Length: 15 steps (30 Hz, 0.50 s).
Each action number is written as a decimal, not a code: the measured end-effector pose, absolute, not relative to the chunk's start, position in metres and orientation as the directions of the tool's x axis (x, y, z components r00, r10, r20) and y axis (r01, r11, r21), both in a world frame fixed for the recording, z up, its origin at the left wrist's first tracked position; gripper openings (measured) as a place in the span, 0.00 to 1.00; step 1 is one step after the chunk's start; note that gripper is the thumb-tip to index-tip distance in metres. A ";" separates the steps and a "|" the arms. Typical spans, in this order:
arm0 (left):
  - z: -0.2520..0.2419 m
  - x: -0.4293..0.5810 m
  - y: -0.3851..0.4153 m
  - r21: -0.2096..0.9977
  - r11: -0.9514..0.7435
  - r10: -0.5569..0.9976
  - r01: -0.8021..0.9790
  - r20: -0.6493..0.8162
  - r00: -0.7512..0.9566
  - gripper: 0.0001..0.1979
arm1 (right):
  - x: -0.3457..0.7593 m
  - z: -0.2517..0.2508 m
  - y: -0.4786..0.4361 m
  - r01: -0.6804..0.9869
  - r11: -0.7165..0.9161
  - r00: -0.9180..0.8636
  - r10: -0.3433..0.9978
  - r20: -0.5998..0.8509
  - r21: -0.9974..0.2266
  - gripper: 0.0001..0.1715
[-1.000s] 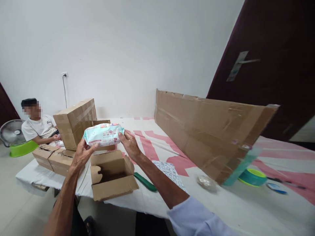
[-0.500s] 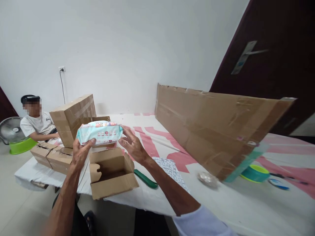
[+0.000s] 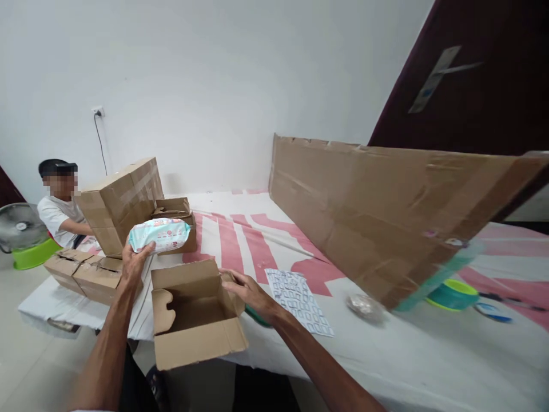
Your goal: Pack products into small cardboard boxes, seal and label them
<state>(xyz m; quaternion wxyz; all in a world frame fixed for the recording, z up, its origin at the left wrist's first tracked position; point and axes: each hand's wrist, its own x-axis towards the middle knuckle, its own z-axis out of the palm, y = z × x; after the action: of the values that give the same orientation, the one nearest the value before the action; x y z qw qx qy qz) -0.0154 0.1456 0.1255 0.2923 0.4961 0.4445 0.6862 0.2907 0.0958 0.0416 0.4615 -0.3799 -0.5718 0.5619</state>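
My left hand (image 3: 134, 262) grips a pale turquoise pack of wet wipes (image 3: 160, 236) by its near left end and holds it above the table. Below and to its right stands an open cardboard box (image 3: 201, 343), its flaps spread and no contents visible inside. The box's right flap is pinched by the fingers of my right hand (image 3: 246, 292). Partly covered by that hand and the box, a green tool handle (image 3: 258, 317) lies on the table. A printed sheet (image 3: 299, 300) with rows of small blue outlines rests to the right.
Closed boxes (image 3: 86, 276), tall stacked cartons (image 3: 122, 200) and another open box (image 3: 189, 243) stand at left. A person (image 3: 60, 209) sits behind them near a fan (image 3: 21, 226). A long cardboard panel (image 3: 377, 212) rises on the right, beside tape rolls (image 3: 452, 296) and a clear bundle (image 3: 364, 306).
My right hand has let go of the pack and moved down to the box's right flap. The left hand keeps the pack, now slightly lower and further left.
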 end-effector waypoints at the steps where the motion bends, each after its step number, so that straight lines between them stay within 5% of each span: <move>1: 0.118 -0.016 0.151 0.909 -0.416 0.856 0.025 0.401 -0.326 0.35 | 0.293 0.044 0.091 -0.088 0.062 -0.305 0.948 0.087 -0.994 0.33; 15: 0.025 -0.026 0.193 0.968 -0.229 0.944 0.104 0.247 -0.218 0.45 | 0.323 0.033 0.066 -0.033 -0.116 -0.318 0.943 -0.099 -0.993 0.39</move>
<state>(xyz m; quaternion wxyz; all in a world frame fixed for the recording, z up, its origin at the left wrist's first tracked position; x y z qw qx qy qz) -0.0264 0.1929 0.0253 0.3551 0.5145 0.5095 0.5913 0.3234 0.0662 0.0333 0.3984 -0.4271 -0.5324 0.6127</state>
